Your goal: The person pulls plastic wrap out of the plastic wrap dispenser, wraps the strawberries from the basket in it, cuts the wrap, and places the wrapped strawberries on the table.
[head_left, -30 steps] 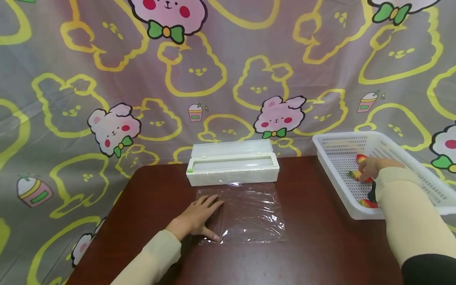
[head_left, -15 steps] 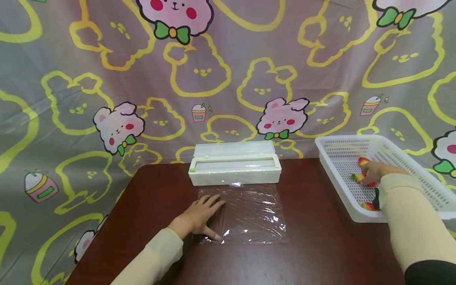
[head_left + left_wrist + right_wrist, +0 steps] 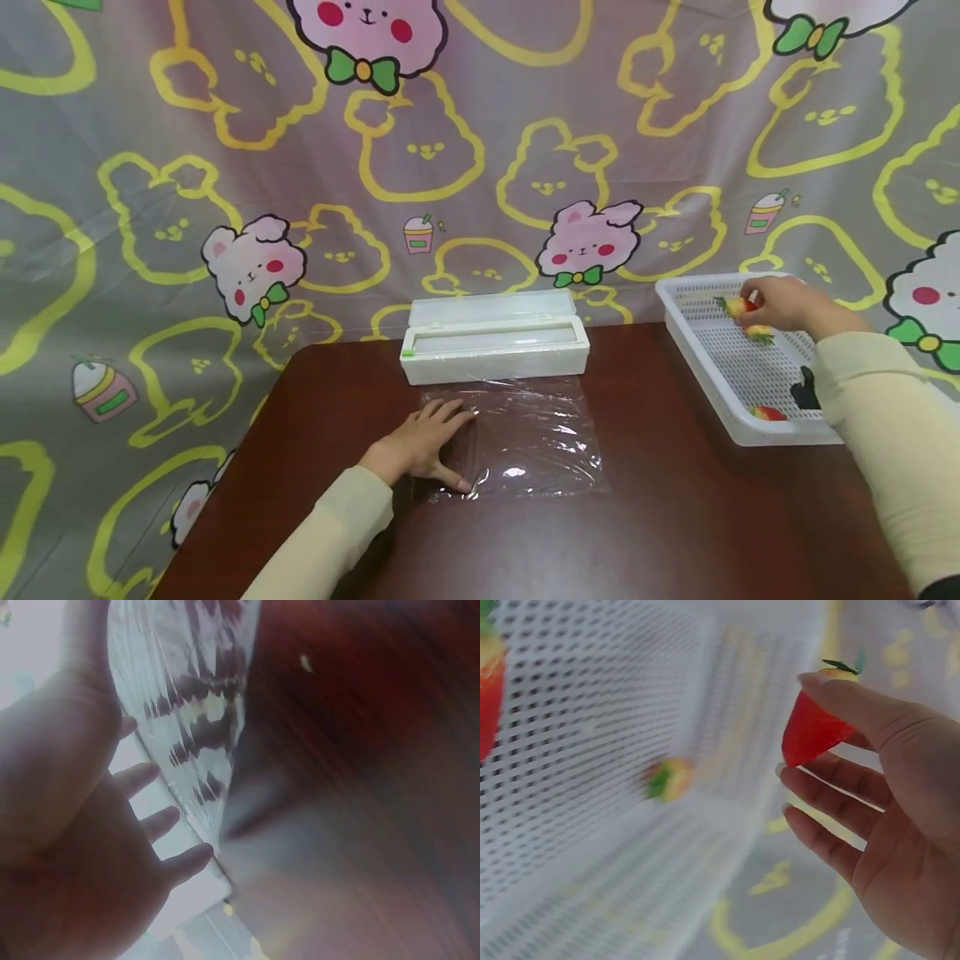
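Note:
My right hand (image 3: 780, 304) pinches a strawberry (image 3: 819, 720) between thumb and fingers, raised over the white plastic basket (image 3: 705, 375). The berry is red with a yellowish top and green leaves. Two more strawberries lie in the basket: one just below the hand (image 3: 759, 334), one near the front wall (image 3: 768, 413). With fingers spread, my left hand (image 3: 420, 442) rests on the left edge of a sheet of clear plastic wrap (image 3: 532, 442) on the table. The wrap comes out of a white wrap dispenser box (image 3: 495, 364), whose lid stands raised.
A small black object (image 3: 806, 390) lies in the basket beside the right sleeve. The dark brown table (image 3: 637, 517) ends at a patterned cloth (image 3: 480, 167) hanging behind it. The dispenser stands at the table's back edge, left of the basket.
The right hand has gripped a strawberry and lifted it up from the basket floor toward the back. The left hand stays on the wrap.

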`<state>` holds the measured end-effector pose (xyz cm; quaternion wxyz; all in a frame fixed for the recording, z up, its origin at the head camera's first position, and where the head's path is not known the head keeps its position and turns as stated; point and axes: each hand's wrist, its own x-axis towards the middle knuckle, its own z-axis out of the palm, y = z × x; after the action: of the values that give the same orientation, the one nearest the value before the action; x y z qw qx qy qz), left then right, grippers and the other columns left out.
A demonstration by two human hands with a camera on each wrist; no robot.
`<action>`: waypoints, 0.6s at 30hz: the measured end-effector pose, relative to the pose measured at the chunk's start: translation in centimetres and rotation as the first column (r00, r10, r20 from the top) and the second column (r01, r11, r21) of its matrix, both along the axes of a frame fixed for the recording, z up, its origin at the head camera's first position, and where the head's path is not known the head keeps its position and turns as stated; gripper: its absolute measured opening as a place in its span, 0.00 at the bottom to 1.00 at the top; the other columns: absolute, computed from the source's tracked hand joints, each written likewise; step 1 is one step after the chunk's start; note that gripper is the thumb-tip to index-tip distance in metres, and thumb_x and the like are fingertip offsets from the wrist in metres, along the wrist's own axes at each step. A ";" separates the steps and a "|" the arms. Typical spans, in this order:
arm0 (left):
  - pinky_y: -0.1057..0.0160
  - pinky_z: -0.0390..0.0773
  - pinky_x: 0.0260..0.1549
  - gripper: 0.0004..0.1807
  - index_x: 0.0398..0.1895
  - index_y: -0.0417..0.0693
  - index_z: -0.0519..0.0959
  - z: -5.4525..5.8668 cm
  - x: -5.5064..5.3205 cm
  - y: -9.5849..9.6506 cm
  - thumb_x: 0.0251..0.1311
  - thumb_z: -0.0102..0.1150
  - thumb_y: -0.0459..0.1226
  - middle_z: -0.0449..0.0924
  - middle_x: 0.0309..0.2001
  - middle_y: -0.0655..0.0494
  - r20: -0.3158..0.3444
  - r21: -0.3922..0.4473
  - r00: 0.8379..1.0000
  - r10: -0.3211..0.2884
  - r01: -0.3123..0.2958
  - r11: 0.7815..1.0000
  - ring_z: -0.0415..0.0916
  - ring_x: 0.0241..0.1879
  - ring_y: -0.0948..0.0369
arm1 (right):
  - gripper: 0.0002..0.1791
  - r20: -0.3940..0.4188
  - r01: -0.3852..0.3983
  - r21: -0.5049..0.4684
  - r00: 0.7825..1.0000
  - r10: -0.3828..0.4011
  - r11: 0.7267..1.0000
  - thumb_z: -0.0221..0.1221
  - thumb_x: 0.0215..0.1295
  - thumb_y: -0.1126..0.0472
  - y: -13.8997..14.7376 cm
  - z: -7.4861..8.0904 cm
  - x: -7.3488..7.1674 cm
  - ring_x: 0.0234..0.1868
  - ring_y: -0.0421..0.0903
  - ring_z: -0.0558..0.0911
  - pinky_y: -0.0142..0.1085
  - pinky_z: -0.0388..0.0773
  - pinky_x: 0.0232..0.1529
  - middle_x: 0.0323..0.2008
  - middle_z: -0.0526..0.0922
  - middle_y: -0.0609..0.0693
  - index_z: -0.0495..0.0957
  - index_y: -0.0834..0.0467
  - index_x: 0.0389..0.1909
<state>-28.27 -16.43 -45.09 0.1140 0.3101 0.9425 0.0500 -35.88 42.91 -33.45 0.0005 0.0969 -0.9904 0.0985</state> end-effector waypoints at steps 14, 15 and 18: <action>0.38 0.63 0.68 0.54 0.80 0.47 0.57 3.6 1.6 0.4 0.58 0.65 0.66 0.59 0.77 0.45 -0.185 0.203 0.982 -0.028 0.066 0.977 0.59 0.75 0.44 | 0.19 -0.218 -0.329 -0.050 0.925 0.312 0.943 0.75 0.57 0.58 -14.2 3.6 5.8 0.35 0.49 0.81 0.44 0.80 0.36 0.35 0.84 0.52 0.79 0.61 0.44; 0.40 0.63 0.69 0.53 0.81 0.48 0.56 3.9 1.8 0.8 0.60 0.63 0.66 0.60 0.77 0.46 -0.198 0.213 0.980 -0.030 0.072 0.974 0.59 0.75 0.46 | 0.19 -0.218 -0.364 -0.049 0.913 0.346 0.930 0.75 0.57 0.58 -15.3 3.2 6.3 0.34 0.47 0.79 0.42 0.79 0.36 0.34 0.83 0.51 0.80 0.61 0.44; 0.44 0.64 0.70 0.49 0.80 0.50 0.57 4.9 2.3 2.2 0.65 0.58 0.64 0.63 0.76 0.49 -0.238 0.236 0.971 -0.033 0.090 0.967 0.62 0.74 0.50 | 0.17 -0.223 -0.463 -0.047 0.868 0.443 0.885 0.75 0.56 0.59 -18.5 1.8 7.2 0.33 0.44 0.75 0.39 0.74 0.34 0.31 0.79 0.46 0.80 0.59 0.42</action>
<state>-25.97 -14.20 -40.22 -0.0347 0.3548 0.9258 0.1260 -28.66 24.44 -31.65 0.0849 0.3361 -0.9283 0.1341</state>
